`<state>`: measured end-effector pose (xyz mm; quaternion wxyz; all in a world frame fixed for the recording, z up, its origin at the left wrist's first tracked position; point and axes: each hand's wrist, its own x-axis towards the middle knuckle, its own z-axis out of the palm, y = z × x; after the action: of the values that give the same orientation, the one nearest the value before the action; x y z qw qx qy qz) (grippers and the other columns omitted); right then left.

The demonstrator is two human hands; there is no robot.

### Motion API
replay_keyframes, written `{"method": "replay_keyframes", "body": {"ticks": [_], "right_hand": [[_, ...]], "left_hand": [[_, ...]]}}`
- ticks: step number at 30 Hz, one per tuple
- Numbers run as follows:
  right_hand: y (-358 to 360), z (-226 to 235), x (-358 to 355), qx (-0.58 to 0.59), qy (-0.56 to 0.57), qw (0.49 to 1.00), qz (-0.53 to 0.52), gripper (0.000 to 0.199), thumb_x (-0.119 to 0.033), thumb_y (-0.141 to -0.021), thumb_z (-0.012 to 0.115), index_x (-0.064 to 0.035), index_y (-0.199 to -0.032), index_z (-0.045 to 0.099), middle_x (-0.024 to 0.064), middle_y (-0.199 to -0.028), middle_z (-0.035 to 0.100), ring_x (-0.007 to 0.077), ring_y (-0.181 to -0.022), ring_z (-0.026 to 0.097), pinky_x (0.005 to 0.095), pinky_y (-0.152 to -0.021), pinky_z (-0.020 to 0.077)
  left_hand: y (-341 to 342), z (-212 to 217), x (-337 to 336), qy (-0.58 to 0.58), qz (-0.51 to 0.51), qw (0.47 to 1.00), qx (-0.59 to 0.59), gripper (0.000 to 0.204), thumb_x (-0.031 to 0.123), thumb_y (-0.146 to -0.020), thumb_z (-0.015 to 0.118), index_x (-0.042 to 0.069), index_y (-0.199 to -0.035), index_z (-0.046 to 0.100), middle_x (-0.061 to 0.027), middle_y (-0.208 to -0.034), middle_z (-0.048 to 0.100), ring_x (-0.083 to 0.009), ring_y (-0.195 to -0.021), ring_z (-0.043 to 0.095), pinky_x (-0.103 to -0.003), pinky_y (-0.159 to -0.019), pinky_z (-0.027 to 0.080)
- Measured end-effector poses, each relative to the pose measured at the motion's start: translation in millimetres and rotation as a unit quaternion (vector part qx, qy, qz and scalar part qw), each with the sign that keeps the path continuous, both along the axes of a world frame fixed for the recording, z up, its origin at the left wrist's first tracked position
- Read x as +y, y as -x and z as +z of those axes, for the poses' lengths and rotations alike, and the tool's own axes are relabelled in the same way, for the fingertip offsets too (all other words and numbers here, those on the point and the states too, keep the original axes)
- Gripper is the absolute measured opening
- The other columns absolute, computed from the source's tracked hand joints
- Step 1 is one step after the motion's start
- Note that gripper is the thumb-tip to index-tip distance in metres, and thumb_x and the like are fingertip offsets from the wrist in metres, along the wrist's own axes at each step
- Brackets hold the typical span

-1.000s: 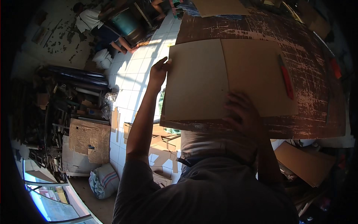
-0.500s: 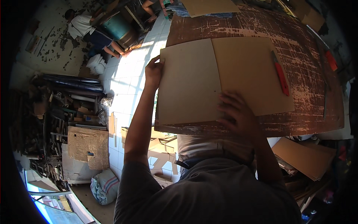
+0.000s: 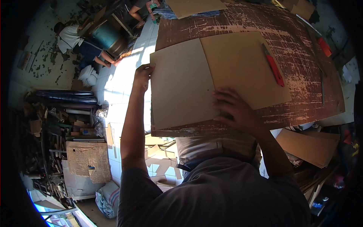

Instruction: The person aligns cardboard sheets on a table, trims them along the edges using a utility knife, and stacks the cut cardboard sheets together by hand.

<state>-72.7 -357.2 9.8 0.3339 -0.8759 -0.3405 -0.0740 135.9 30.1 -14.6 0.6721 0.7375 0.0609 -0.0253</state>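
Note:
A greyish cardboard sheet (image 3: 181, 87) lies at the left side of the worn brown tabletop, its right edge over or against a tan cardboard sheet (image 3: 242, 68). My left hand (image 3: 143, 76) pinches the grey sheet's left edge near its upper corner, the fingers partly hidden. At that sheet's lower right edge rests my right hand (image 3: 236, 111), its fingers spread and nothing gripped in them. A red-handled utility knife (image 3: 274, 70) with its blade out lies on the tan sheet's right part.
The scratched tabletop (image 3: 302, 79) carries more cardboard (image 3: 194, 7) at its far edge. Cardboard sheets (image 3: 308, 145) are stacked low at the right. Offcuts (image 3: 160, 155) litter the tiled floor. Wood scraps and a sack (image 3: 107, 198) stand left. A co-worker (image 3: 70, 39) bends beside a drum (image 3: 107, 39).
The whole view has shifted, so the table and sheets appear farther left. Both hands stay at the same edges of the grey sheet, with little movement relative to it.

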Motion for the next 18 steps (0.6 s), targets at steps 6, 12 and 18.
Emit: {"method": "replay_keyframes", "body": {"ticks": [6, 12, 18], "right_hand": [[-11, 5, -6, 0.021, -0.017, 0.999, 0.035, 0.041, -0.034, -0.09, 0.074, -0.0064, -0.12, 0.068, 0.0148, -0.144, 0.055, 0.0333, -0.141, 0.043, 0.0481, -0.118, 0.0346], [-31, 7, -11, 0.016, -0.018, 0.996, 0.09, 0.039, -0.035, -0.092, 0.074, -0.0065, -0.118, 0.069, 0.014, -0.141, 0.058, 0.0325, -0.14, 0.045, 0.0467, -0.116, 0.0382], [-57, 15, -29, 0.043, -0.034, 0.987, 0.151, 0.028, -0.028, -0.095, 0.071, -0.0053, -0.11, 0.074, 0.0134, -0.137, 0.063, 0.0299, -0.135, 0.052, 0.0441, -0.113, 0.0418]], "left_hand": [[-1, -9, 13, 0.051, 0.005, 0.999, 0.006, 0.026, 0.004, -0.095, 0.06, -0.014, -0.114, 0.061, -0.0171, -0.101, 0.07, -0.0227, -0.086, 0.07, -0.032, -0.077, 0.059], [15, -18, 46, 0.054, 0.018, 0.998, 0.003, 0.029, 0.004, -0.094, 0.06, -0.015, -0.116, 0.059, -0.0188, -0.105, 0.069, -0.0247, -0.088, 0.071, -0.032, -0.075, 0.06], [53, -15, 44, 0.074, 0.037, 0.997, -0.003, 0.032, 0.004, -0.092, 0.061, -0.018, -0.116, 0.058, -0.0191, -0.104, 0.068, -0.0245, -0.087, 0.071, -0.033, -0.074, 0.061]]}}
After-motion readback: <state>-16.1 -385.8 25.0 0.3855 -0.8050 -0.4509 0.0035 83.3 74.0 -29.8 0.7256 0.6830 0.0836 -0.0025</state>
